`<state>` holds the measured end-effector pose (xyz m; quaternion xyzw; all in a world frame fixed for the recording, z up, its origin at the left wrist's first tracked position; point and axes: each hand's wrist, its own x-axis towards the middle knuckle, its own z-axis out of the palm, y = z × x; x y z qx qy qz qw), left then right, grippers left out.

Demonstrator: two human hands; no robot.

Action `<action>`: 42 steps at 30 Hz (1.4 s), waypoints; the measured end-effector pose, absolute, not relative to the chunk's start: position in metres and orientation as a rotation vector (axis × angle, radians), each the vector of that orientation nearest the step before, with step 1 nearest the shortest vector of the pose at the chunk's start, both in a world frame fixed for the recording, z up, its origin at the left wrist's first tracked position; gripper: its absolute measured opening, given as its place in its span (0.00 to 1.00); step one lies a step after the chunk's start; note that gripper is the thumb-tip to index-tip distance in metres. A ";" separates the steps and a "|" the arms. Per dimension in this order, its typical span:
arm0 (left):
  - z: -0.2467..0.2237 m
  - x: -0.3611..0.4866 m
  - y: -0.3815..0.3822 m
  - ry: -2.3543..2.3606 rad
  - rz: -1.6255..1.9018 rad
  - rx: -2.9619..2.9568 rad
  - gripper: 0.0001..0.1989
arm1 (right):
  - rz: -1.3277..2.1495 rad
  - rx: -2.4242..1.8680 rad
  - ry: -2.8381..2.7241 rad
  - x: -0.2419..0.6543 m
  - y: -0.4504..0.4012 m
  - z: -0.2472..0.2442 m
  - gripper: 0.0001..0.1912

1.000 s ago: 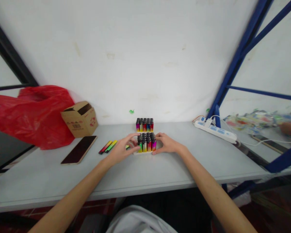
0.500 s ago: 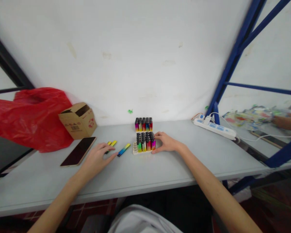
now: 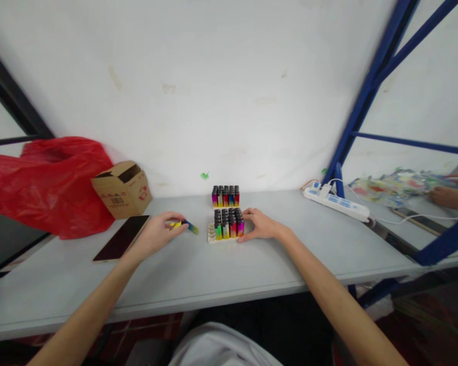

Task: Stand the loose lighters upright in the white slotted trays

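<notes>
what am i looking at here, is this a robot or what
No robot: these are a person's bare hands, seen by a camera worn on the head, looking forward and down. The left hand has its fingertips at the dark end of a blue-and-yellow lighter; its grip is hard to judge. The right hand is spread at the side of a white tray of upright lighters. Also on the table are a second group of lighters, a phone, a cardboard box, a red bag and a power strip.
</notes>
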<state>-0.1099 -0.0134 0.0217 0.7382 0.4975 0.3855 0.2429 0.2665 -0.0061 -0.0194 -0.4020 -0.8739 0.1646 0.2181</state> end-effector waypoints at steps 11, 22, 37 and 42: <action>0.027 -0.040 -0.010 0.779 0.885 1.212 0.17 | 0.461 -1.108 -2.435 0.267 -0.007 -0.018 0.42; 0.013 -0.039 -0.016 0.817 0.777 1.036 0.20 | 0.497 -1.110 -2.432 0.268 -0.009 -0.015 0.41; 0.009 -0.036 -0.015 0.885 0.800 1.040 0.18 | 0.477 -1.114 -2.442 0.269 -0.008 -0.016 0.40; 0.007 -0.034 -0.012 0.865 0.913 1.162 0.18 | 0.483 -1.123 -2.442 0.268 -0.009 -0.015 0.38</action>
